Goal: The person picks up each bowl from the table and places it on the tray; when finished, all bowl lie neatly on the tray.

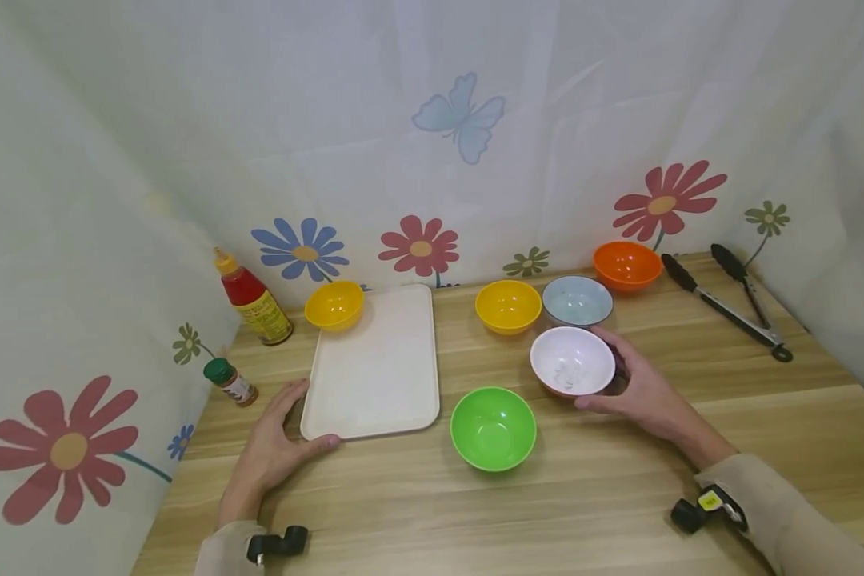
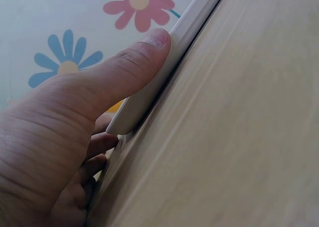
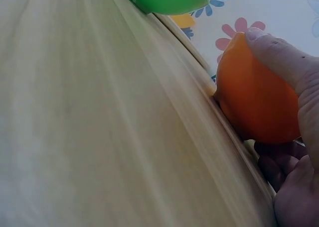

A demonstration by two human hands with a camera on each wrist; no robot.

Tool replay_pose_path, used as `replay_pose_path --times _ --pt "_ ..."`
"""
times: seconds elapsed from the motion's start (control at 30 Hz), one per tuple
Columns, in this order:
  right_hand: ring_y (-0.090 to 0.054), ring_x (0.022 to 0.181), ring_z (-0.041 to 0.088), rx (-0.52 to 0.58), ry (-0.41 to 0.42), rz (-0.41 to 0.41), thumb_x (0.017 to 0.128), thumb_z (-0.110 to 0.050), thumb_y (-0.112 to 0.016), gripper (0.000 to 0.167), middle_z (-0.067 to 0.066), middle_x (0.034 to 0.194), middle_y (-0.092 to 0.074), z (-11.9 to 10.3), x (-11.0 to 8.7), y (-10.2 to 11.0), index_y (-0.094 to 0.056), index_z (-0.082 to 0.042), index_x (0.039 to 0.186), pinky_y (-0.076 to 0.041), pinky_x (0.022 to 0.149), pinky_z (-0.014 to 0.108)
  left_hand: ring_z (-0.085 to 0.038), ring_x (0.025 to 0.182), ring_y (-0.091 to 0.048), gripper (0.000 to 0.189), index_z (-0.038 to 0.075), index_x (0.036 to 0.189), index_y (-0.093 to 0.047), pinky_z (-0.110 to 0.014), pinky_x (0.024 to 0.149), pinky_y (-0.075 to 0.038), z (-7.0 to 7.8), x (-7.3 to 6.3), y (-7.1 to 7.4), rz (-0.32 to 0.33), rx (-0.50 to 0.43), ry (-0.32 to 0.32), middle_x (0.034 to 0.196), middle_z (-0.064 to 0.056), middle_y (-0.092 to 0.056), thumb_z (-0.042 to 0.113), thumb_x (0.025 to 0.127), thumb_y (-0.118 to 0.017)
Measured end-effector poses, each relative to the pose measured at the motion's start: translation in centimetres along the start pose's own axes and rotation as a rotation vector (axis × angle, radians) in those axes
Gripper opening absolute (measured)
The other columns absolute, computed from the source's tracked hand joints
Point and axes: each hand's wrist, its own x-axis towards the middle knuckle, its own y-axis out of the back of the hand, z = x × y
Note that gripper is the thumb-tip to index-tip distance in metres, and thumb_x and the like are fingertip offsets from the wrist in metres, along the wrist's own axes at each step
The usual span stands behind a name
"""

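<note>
My left hand (image 1: 270, 448) grips the near left corner of a white rectangular tray (image 1: 378, 372), thumb at its front edge and fingers at its left side. In the left wrist view the thumb (image 2: 132, 62) lies along the tray's rim. On the right, my right hand (image 1: 644, 392) holds a bowl (image 1: 572, 356), white inside and orange outside, by its right side. The right wrist view shows the thumb at the rim of its orange outer wall (image 3: 256, 95), the other fingers low behind it. A green bowl (image 1: 493, 430) stands between the hands.
A yellow bowl (image 1: 334, 306) overlaps the tray's far left corner. Behind the held bowl stand another yellow bowl (image 1: 508, 306), a pale blue bowl (image 1: 578, 301) and an orange bowl (image 1: 627, 266). Tongs (image 1: 738, 316) lie far right; a sauce bottle (image 1: 255, 300) and spice jar (image 1: 230, 382) are left.
</note>
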Motion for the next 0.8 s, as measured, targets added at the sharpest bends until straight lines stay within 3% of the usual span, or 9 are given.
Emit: replay_pose_path --times 0.37,0.53,0.6,0.67,0.77,0.8 --pt "-0.044 0.154 0.047 -0.007 0.036 0.012 0.083 -0.034 -0.102 0.114 0.02 0.168 -0.045 -0.12 0.21 -0.26 -0.033 -0.012 0.171 -0.035 0.129 0.075 -0.051 0.167 -0.023 0.125 0.017 0.175 -0.036 -0.077 0.133 -0.023 -0.06 -0.37 0.34 0.019 -0.01 -0.027 0.182 -0.022 -0.025 0.063 0.077 -0.099" --pt "-0.046 0.154 0.042 -0.028 0.051 0.01 0.083 -0.034 -0.103 0.113 0.017 0.168 -0.046 -0.01 0.06 -0.24 -0.034 -0.014 0.171 -0.038 0.131 0.064 -0.05 0.167 -0.024 0.126 0.017 0.175 -0.036 -0.076 0.133 -0.023 -0.06 -0.35 0.29 0.022 -0.003 -0.028 0.182 -0.021 -0.026 0.064 0.077 -0.098" --pt "-0.046 0.154 0.04 -0.027 0.054 0.009 0.083 -0.034 -0.102 0.113 0.015 0.168 -0.046 0.07 -0.05 -0.22 -0.034 -0.015 0.171 -0.042 0.132 0.041 -0.05 0.167 -0.024 0.126 0.017 0.175 -0.036 -0.075 0.134 -0.023 -0.14 -0.23 0.23 0.022 0.001 -0.027 0.182 -0.021 -0.026 0.066 0.076 -0.098" --pt "-0.047 0.153 0.04 -0.022 0.057 0.009 0.084 -0.034 -0.102 0.113 0.015 0.168 -0.046 0.16 -0.17 -0.19 -0.034 -0.016 0.172 -0.04 0.124 0.018 -0.05 0.167 -0.024 0.127 0.017 0.175 -0.036 -0.075 0.133 -0.023 -0.17 -0.12 0.17 0.02 -0.001 -0.028 0.182 -0.021 -0.026 0.066 0.076 -0.098" --pt "-0.048 0.152 0.039 0.0 0.07 0.014 0.084 -0.031 -0.102 0.111 0.014 0.168 -0.047 0.38 -0.24 -0.17 -0.035 -0.017 0.171 -0.033 0.107 -0.001 -0.049 0.167 -0.024 0.127 0.017 0.175 -0.036 -0.075 0.134 -0.024 -0.2 -0.02 0.08 0.017 0.001 -0.022 0.183 -0.02 -0.026 0.067 0.076 -0.098" --pt "-0.048 0.152 0.039 0.005 0.073 0.015 0.084 -0.031 -0.102 0.11 0.014 0.168 -0.047 0.41 -0.25 -0.15 -0.035 -0.017 0.171 -0.033 0.107 -0.001 -0.049 0.167 -0.023 0.127 0.017 0.175 -0.036 -0.074 0.134 -0.024 -0.17 -0.03 0.04 0.017 0.0 -0.023 0.183 -0.02 -0.026 0.067 0.076 -0.098"
